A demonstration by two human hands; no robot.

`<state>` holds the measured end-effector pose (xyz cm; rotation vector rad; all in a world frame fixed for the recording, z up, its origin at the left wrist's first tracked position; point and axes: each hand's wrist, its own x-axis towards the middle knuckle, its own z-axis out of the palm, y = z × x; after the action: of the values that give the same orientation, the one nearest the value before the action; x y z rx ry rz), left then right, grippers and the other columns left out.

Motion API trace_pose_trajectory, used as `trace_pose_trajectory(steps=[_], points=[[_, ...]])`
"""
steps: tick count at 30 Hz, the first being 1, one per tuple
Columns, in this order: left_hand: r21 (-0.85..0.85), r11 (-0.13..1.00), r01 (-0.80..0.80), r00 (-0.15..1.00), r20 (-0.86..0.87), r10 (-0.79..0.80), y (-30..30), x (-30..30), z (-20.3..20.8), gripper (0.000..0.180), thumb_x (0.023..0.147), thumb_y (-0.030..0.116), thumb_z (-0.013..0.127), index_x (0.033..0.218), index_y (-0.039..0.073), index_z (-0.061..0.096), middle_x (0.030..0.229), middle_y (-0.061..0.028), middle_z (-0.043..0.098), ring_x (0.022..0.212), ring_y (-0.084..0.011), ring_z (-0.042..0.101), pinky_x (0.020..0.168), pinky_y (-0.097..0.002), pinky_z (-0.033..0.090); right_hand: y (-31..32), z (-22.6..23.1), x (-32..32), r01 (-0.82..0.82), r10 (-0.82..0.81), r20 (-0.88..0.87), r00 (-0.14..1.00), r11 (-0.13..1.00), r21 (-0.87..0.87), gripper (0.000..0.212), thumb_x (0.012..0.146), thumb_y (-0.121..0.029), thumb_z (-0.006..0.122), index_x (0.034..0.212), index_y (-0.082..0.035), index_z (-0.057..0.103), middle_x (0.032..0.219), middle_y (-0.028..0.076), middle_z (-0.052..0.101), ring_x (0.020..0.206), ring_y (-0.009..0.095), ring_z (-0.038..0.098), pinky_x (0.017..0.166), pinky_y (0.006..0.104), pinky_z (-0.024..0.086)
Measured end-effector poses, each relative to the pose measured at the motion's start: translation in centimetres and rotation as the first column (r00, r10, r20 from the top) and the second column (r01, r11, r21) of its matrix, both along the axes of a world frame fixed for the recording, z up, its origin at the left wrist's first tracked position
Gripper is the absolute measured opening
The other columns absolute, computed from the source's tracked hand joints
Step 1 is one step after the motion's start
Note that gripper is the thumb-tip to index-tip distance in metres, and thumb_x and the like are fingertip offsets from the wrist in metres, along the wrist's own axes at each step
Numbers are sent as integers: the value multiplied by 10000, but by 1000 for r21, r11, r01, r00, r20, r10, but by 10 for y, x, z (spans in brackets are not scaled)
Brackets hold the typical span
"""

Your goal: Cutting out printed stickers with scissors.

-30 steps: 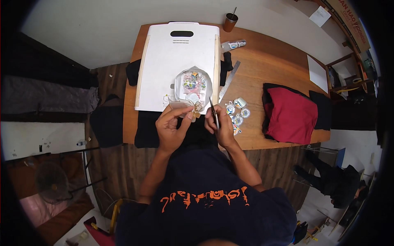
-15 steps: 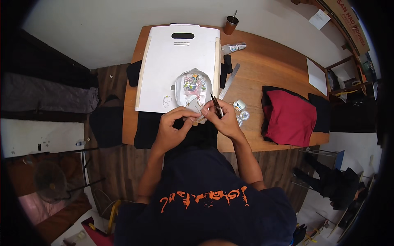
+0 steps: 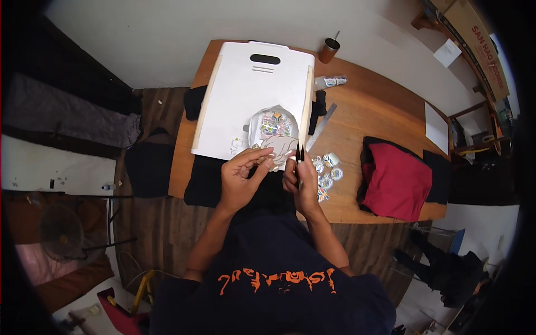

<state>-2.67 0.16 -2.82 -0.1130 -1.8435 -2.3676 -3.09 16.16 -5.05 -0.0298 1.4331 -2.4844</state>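
In front of me, my left hand [image 3: 245, 177] is closed, pinching a pale, thin cut-out piece with dark curved lines [image 3: 283, 146] between thumb and fingers. My right hand [image 3: 303, 187] is closed around a dark two-pronged tool [image 3: 300, 153], its points facing away from me; scissors or tweezers, I cannot tell which. The right fingertips are beside the piece's right edge, and whether they touch it is unclear. Just beyond lies a roundish pale container [image 3: 254, 124], partly hidden by the piece, with colourful printed stickers [image 3: 276, 124] in it.
A white board with a slot handle [image 3: 245, 84] lies on the wooden table [image 3: 368, 106]. To the right are several loose stickers [image 3: 329, 170], a metal ruler [image 3: 322, 125], a clear packet [image 3: 332, 82] and red folded cloth [image 3: 399, 178]. A brown cup [image 3: 329, 52] stands at the back.
My right hand has drawn back from the piece and turned, so the tool points more straight ahead. The piece in my left hand now shows more of its face. The whole view has shifted slightly.
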Motion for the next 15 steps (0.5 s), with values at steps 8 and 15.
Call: trace_pose_trajectory(steps=[8,15], points=[[-55,997,-50,997,-60,47,-4,-7,9,293,868,-97,620,1160,-73,631,1062,-148,645,953,-155,638,839,-243,517,15,-9,20,-241,243,-41,969,969,48,342,1028,-322,414,1117,1,481,674,-13,371,496,60,290,454,206,272],[-105,995,-2,990,-139,-12,-3,-17,34,306,865,-107,611,1170,-91,615,1076,-169,639,970,-153,628,841,-245,528,11,-4,28,-264,270,-97,958,962,69,439,1034,-355,411,1254,22,463,670,15,414,494,57,314,438,203,284]])
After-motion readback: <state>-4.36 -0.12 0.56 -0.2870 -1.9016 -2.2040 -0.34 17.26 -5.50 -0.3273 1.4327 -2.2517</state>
